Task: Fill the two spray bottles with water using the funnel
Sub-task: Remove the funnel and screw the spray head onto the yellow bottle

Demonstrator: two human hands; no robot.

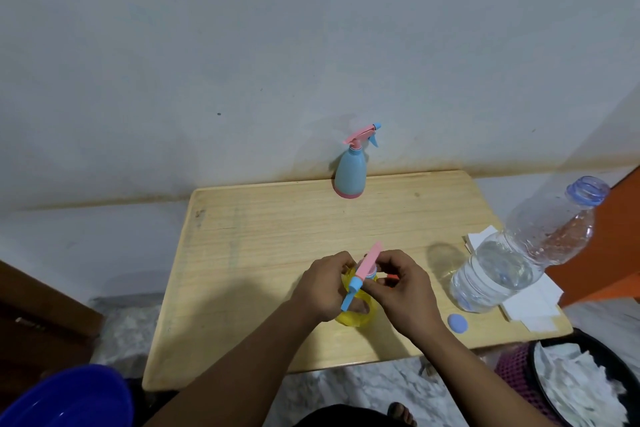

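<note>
Now both hands, left hand and right hand, grip yellow spray bottle.

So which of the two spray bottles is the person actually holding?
The yellow spray bottle near the table's front, gripped by the left hand and right hand. The blue spray bottle stands untouched by the wall.

Both forearms come in from the bottom of the frame and they're bare all the way, no sleeves showing anywhere. The left hand and the right hand have no gloves, and I can't spot rings, a watch or bands on either wrist. At the bottom centre there's dark clothing and a foot, too dim to say more.
</note>
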